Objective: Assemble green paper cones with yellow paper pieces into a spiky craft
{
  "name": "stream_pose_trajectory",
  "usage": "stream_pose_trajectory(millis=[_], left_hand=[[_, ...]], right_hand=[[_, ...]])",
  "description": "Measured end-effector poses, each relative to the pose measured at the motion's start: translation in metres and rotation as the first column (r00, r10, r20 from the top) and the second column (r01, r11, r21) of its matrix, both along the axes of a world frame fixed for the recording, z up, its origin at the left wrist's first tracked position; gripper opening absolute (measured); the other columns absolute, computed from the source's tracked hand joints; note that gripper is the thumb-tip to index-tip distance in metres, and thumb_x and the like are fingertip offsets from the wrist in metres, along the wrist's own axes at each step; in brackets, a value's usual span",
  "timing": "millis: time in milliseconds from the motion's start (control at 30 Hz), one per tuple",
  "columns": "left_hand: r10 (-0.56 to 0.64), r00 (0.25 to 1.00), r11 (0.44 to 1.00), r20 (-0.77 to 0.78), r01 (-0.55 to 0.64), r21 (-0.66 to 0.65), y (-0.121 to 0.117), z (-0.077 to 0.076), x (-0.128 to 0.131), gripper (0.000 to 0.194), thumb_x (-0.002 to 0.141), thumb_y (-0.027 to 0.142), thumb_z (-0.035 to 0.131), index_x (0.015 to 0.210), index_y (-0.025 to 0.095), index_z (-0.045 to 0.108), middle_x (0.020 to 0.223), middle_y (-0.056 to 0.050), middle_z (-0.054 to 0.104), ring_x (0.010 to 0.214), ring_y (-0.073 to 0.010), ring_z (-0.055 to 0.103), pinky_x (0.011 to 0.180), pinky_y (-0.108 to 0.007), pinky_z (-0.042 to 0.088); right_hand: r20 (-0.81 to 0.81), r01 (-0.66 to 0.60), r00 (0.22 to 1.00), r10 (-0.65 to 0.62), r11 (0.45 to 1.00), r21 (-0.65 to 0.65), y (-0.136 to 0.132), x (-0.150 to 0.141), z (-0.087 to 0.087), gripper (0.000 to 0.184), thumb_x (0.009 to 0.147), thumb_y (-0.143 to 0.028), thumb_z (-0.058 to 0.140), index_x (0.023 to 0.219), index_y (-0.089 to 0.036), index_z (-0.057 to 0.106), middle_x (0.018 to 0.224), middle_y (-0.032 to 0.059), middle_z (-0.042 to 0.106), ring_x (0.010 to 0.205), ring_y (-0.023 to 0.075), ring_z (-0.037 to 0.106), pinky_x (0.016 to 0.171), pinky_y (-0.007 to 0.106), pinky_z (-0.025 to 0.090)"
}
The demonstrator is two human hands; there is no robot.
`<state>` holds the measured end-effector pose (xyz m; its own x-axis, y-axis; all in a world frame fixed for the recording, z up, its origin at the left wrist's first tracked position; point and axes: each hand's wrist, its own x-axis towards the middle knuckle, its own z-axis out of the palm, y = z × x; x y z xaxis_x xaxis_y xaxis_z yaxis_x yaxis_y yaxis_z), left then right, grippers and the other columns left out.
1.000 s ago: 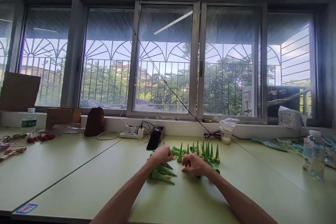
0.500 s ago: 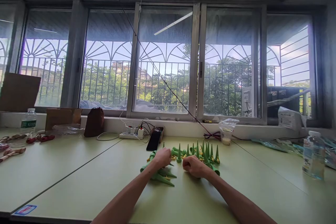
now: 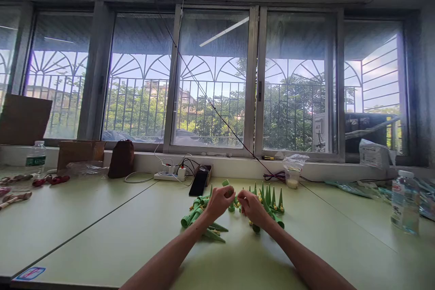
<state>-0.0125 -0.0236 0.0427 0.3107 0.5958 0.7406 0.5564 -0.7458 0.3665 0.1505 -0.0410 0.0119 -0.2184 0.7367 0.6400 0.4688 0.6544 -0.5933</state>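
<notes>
My left hand [image 3: 220,200] is raised a little above the table, fingers closed round a green cone-shaped spike whose end [image 3: 225,183] shows above the knuckles. My right hand [image 3: 249,203] is just to its right, fingers pinched on a small part that I cannot make out. The two hands almost touch. Below and around them on the pale green table [image 3: 102,231] lie several green spikes [image 3: 199,212], some on their sides at the left. Several others stand upright [image 3: 273,199] behind my right hand.
A black phone [image 3: 199,181] and a white power strip [image 3: 170,174] lie behind the spikes by the window sill. A small plastic bag [image 3: 294,170] sits at the back right, a water bottle [image 3: 403,199] far right. A brown pouch [image 3: 121,158], cardboard boxes and another bottle [image 3: 36,158] are at the left.
Both hands rose from the table and came together. My left hand lifted a green spike out of the pile; my right hand went from lying on the table to a pinch beside it.
</notes>
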Motion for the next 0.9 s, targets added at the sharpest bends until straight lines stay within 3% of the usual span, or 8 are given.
stream_pose_trajectory(millis=[133,233,433,567,733,900], left_hand=[[-0.074,0.995,0.995,0.063,0.078,-0.065,-0.002,-0.005,0.004,0.017,0.075,0.026,0.055,0.069,0.014,0.065,0.048,0.006,0.043,0.048,-0.0066,0.036,0.05,-0.018,0.028],[-0.119,0.986,0.985,0.113,0.131,-0.11,0.0,-0.006,0.005,0.02,0.077,0.03,0.055,0.085,0.015,0.066,0.051,0.006,0.047,0.049,-0.0074,0.04,0.05,-0.018,0.03],[-0.226,0.944,0.952,0.238,0.267,-0.153,0.007,-0.012,0.007,0.045,0.075,0.024,0.055,0.119,0.017,0.052,0.055,0.008,0.047,0.05,-0.0068,0.043,0.05,-0.017,0.034],[-0.282,0.901,0.906,0.328,0.363,-0.219,0.009,-0.015,0.008,0.061,0.076,0.024,0.056,0.133,0.02,0.036,0.06,0.009,0.051,0.05,-0.0058,0.048,0.05,-0.016,0.037],[-0.301,0.868,0.844,0.394,0.435,-0.314,0.014,-0.019,0.008,0.074,0.073,0.027,0.061,0.138,0.02,0.026,0.061,0.009,0.053,0.044,-0.0069,0.053,0.044,-0.016,0.039],[-0.277,0.909,0.872,0.31,0.374,-0.317,0.017,-0.024,0.009,0.064,0.073,0.025,0.063,0.13,0.018,0.034,0.057,0.009,0.055,0.04,-0.008,0.053,0.039,-0.015,0.037]], right_hand=[[-0.005,-0.045,0.999,0.045,0.998,0.039,-0.001,-0.001,0.001,0.017,0.087,-0.017,0.043,0.081,-0.017,0.058,0.065,-0.0019,0.055,0.051,0.0091,0.05,0.056,0.02,0.039],[0.012,-0.032,0.999,0.031,0.997,0.073,0.0,0.0,0.0,0.019,0.086,-0.016,0.043,0.083,-0.017,0.062,0.069,-0.0004,0.056,0.055,0.0101,0.051,0.058,0.02,0.04],[0.021,0.031,0.999,-0.035,0.986,0.163,0.004,0.001,0.0,0.016,0.083,-0.016,0.047,0.079,-0.016,0.062,0.076,0.0026,0.058,0.068,0.0132,0.053,0.063,0.022,0.041],[-0.03,0.045,0.999,-0.04,0.984,0.175,0.004,0.002,0.001,0.018,0.085,-0.02,0.046,0.09,-0.015,0.063,0.083,0.0051,0.06,0.071,0.0147,0.057,0.066,0.024,0.044],[-0.141,0.068,0.989,-0.043,0.982,0.175,0.003,0.003,0.004,0.023,0.084,-0.021,0.048,0.101,-0.015,0.062,0.093,0.0086,0.064,0.08,0.0174,0.062,0.074,0.027,0.049],[-0.226,0.069,0.973,-0.036,0.988,0.141,0.007,0.003,0.004,0.019,0.085,-0.026,0.047,0.098,-0.016,0.058,0.082,0.0066,0.067,0.068,0.0169,0.064,0.069,0.027,0.05]])
